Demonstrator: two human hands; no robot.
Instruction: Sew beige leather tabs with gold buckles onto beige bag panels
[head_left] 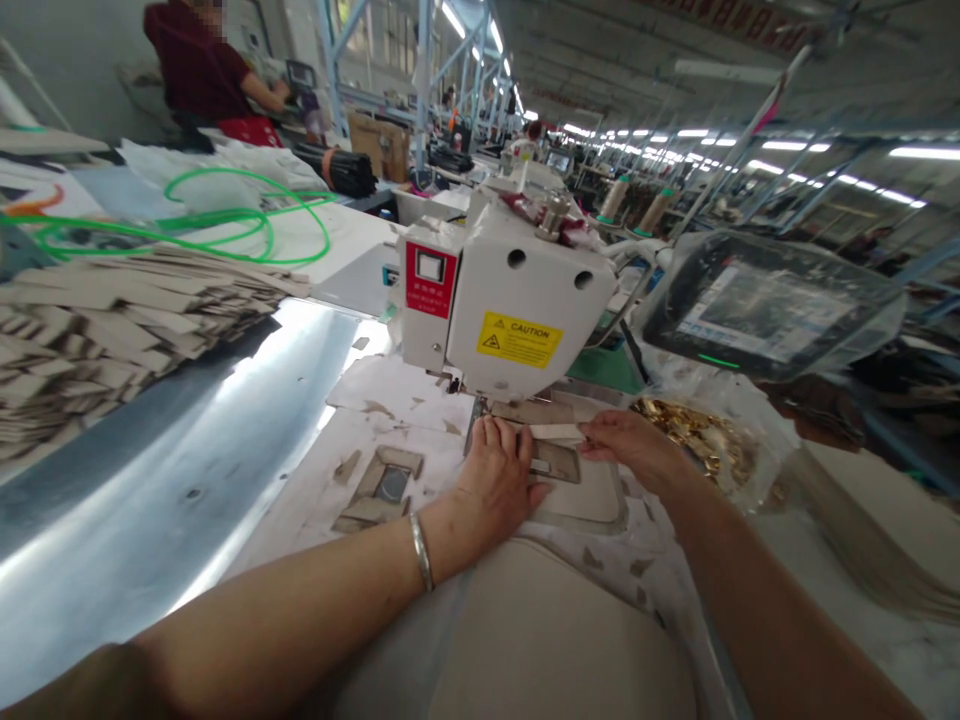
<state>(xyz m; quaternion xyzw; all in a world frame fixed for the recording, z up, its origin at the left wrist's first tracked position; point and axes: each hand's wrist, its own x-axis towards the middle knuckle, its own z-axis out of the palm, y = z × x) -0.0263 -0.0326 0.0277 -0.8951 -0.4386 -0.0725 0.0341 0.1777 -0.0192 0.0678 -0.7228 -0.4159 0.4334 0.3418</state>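
Note:
My left hand (pixel 499 470) lies flat, fingers stretched out, on a beige fabric piece (pixel 581 495) just in front of the white sewing machine head (pixel 510 300). My right hand (pixel 630 445) pinches the end of a narrow beige strip (pixel 555 432) lying across a template frame (pixel 555 462) under the machine. A silver bangle (pixel 421 550) circles my left wrist. A large beige fabric panel (pixel 555 640) spreads toward me below both arms.
A tall stack of beige cut pieces (pixel 112 320) sits at the left beside green tubing (pixel 225 225). A bag of gold metal parts (pixel 697 435) lies at the right under a wrapped control screen (pixel 765 305). A second template (pixel 382 485) rests left of my hand. A person in red (pixel 206 70) works far back.

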